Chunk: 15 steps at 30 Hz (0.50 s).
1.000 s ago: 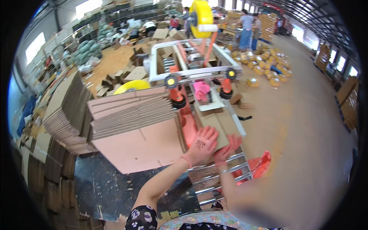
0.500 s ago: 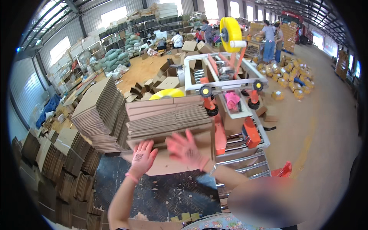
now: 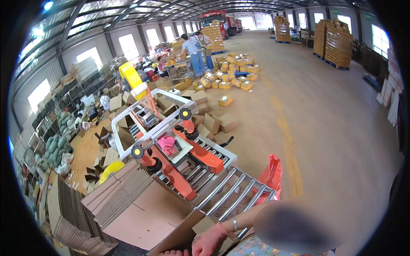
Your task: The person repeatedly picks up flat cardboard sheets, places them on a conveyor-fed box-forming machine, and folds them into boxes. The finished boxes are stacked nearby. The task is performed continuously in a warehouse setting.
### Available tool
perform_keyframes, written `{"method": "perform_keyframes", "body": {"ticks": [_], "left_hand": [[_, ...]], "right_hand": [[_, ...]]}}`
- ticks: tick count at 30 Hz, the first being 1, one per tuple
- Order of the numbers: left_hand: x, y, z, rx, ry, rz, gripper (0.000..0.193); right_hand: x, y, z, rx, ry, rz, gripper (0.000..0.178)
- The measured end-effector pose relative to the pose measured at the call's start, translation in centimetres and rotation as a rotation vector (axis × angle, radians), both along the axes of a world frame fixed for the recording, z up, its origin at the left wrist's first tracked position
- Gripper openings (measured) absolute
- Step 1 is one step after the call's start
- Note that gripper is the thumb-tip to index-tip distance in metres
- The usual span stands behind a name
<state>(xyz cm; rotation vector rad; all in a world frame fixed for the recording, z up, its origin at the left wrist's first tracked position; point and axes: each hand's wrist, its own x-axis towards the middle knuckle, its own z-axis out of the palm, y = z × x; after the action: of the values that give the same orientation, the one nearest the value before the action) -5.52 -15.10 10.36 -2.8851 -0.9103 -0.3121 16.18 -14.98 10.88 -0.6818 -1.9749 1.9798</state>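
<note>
At the lower edge, a brown cardboard carton stands partly opened out, in front of a leaning row of flattened cartons. My right hand, in a pink glove, lies at the carton's near right side beside a raised flap, its fingers bent downward and partly cut off by the picture edge. Only the fingers of my left hand show, curled at the carton's near edge; the rest of that hand is out of the picture.
Right of the cartons runs a roller conveyor leading into a taping machine with a yellow tape roll. A red bag hangs by the rollers. Another tall carton stack stands left. Farther off are yellow parcels and people.
The view has swung right. My hands, spread over the flattened cartons before, have come down to the near edge, where a carton is now partly opened.
</note>
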Motion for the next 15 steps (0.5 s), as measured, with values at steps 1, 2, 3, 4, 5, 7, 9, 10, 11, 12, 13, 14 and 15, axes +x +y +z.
{"method": "perform_keyframes", "body": {"ticks": [1, 2, 3, 4, 5, 7, 9, 10, 11, 12, 13, 14, 15], "left_hand": [[-0.6, 0.4, 2.0, -0.105, -0.059, -0.051, 0.019], [-0.5, 0.7, 5.0, -0.513, 0.118, -0.068, 0.03], [-1.0, 0.9, 5.3, -0.44, 0.087, -0.113, 0.035], [-1.9, 1.0, 4.9, -0.381, 0.059, -0.146, 0.041], [-3.0, 0.6, 4.0, -0.342, 0.025, -0.189, 0.048], [-5.3, -1.2, 2.2, -0.286, -0.054, -0.224, 0.061], [-3.3, 0.5, 0.1, 0.015, -0.153, -0.021, 0.044], [-3.1, 2.9, -2.7, 0.149, -0.073, -0.081, 0.047], [-3.9, 3.2, -5.3, 0.273, -0.092, -0.093, 0.057], [-5.3, 4.1, -6.9, 0.387, -0.14, -0.12, 0.053], [-4.7, 3.9, -6.8, 0.27, -0.284, 0.028, 0.054], [-3.9, 3.9, -5.9, 0.166, -0.412, 0.173, 0.054], [-3.0, 4.3, -6.2, -0.209, -0.431, 0.331, 0.056]], "right_hand": [[-0.8, -0.7, -1.6, 0.251, 0.082, -0.121, 0.03], [-0.7, -1.4, -3.4, 0.501, 0.148, -0.261, 0.027], [-1.4, -1.7, -4.2, 0.767, 0.229, -0.346, 0.025], [-2.0, -1.5, -4.7, 1.014, 0.322, -0.423, 0.022], [-2.3, -0.9, -3.5, 1.304, 0.375, -0.541, 0.021], [-1.2, -2.0, -4.7, 1.439, -0.067, -0.55, 0.039], [1.2, -0.6, -4.6, 1.541, -0.405, -0.696, 0.033], [2.1, -1.6, -4.6, 1.479, -0.466, -0.744, 0.034], [3.7, -2.9, -4.4, 1.414, -0.53, -0.783, 0.034], [5.7, -3.6, -4.1, 1.391, -0.594, -0.796, 0.036], [6.3, -6.0, -4.1, 1.146, -0.401, -0.773, 0.04], [6.5, -7.8, -6.2, 1.069, -0.354, -0.791, 0.038], [6.9, -9.4, -8.5, 1.003, -0.312, -0.81, 0.036]]}}
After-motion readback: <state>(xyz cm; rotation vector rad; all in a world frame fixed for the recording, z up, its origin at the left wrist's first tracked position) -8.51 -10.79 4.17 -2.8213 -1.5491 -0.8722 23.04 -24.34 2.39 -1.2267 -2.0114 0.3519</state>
